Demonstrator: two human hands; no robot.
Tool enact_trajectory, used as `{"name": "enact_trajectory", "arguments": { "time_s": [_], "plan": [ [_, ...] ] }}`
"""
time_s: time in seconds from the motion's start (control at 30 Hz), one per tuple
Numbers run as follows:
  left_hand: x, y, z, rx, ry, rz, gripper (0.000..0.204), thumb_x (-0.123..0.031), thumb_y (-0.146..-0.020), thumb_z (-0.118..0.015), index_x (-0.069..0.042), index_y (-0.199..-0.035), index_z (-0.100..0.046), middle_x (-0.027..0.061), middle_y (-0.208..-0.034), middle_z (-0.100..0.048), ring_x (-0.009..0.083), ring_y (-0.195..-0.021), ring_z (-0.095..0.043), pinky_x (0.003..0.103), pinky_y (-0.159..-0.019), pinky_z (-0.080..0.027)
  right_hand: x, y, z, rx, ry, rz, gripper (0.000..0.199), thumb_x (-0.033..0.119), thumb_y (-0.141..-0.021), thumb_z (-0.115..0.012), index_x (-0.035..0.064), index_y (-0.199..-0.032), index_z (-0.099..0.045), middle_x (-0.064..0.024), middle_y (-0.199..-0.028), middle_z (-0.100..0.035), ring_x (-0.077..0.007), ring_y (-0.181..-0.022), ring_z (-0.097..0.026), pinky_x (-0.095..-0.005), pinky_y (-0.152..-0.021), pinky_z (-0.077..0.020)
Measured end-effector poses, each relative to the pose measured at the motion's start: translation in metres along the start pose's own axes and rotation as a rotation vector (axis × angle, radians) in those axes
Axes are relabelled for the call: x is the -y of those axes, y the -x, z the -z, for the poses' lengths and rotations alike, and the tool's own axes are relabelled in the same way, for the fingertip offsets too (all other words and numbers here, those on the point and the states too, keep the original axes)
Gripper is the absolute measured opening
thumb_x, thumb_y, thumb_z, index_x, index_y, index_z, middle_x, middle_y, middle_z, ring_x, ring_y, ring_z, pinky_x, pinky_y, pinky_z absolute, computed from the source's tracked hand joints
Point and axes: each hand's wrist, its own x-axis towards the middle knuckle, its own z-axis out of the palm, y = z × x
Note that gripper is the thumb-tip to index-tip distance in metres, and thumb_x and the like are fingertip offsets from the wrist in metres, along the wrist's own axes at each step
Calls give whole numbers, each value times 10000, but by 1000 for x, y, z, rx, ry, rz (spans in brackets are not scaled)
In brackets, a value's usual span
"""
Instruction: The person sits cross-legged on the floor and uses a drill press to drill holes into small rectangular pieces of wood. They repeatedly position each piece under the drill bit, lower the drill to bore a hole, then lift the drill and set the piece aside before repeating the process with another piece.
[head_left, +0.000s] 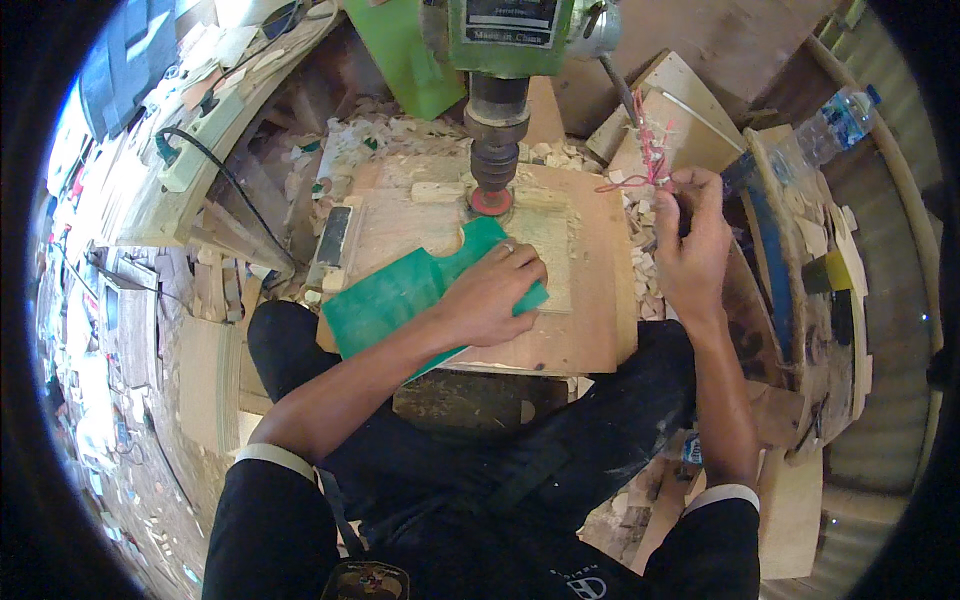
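Note:
My left hand (490,295) lies over a green-faced flat panel (385,300) with a curved notch in its far edge, its fingers bent round the right part and pressing it down. The panel rests tilted on a wooden board (592,300). Just beyond the notch, a red round bit (490,203) hangs in the chuck (495,160) of a green drill press (510,50). To the right, my raised right hand (693,245) pinches the red string (655,150) tied to the end of the press's metal lever (617,85).
Wood chips (375,130) surround the board. A dark block (338,235) sits at its left edge. At left stands a bench with a power strip (190,150) and black cable. Right of me, a wooden shelf (785,220) carries a plastic bottle (835,125). Wood offcuts (670,100) lean behind.

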Motion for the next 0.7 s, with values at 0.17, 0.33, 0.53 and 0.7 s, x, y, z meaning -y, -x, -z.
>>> {"name": "enact_trajectory", "arguments": {
  "time_s": [0.17, 0.33, 0.53, 0.7],
  "plan": [
    [0, 0, 0, 23, -19, 20, 416, -167, -741, -725, -28, -1110, -590, 170, -1151, -546, 396, -1147, -518, 490, -1030, -428, 2, -1, 2, 61, 4, 19, 204, 142, -1027, -615, 18, -1175, -550, -184, -708, -636, -337, -582, -629, -421, -543, -448],
    [-1, 0, -1, 20, -55, 16, 418, -171, -741, -730, -28, -1105, -585, 160, -1147, -545, 395, -1152, -505, 482, -1024, -428, -2, -2, 3, 134, 88, 28, 220, 201, -1031, -612, -5, -1107, -607, -248, -773, -661, -444, -703, -662, -479, -603, -488],
    [-2, 0, -1, 23, -59, 15, 417, -173, -738, -735, -29, -1098, -580, 155, -1134, -541, 389, -1134, -502, 479, -999, -434, -20, -10, -6, 298, 144, -55, 258, 233, -1016, -635, -23, -1050, -638, -282, -792, -663, -491, -756, -660, -526, -642, -496],
    [-4, 0, -1, 15, -80, 16, 420, -170, -736, -740, -33, -1098, -577, 154, -1137, -537, 390, -1124, -505, 479, -988, -438, -36, -17, -15, 360, 113, -68, 277, 250, -1007, -647, -27, -1017, -646, -281, -753, -656, -495, -719, -654, -529, -635, -494]
  ]
}}
